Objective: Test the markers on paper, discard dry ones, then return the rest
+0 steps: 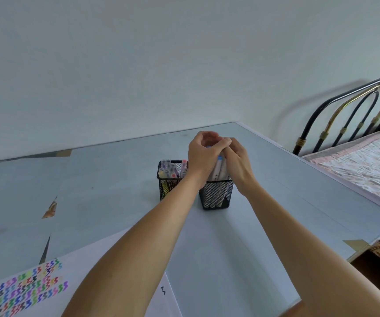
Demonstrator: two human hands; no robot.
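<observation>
While both hands, left (201,154) and right (238,160), clench markers (217,171) above right cup (216,194): risk, tipping cup; cause, crowded re-entry.

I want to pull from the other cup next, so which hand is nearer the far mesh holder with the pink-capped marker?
Left. The left hand is right beside the far mesh holder; the right hand is over the nearer holder, farther off.
</observation>
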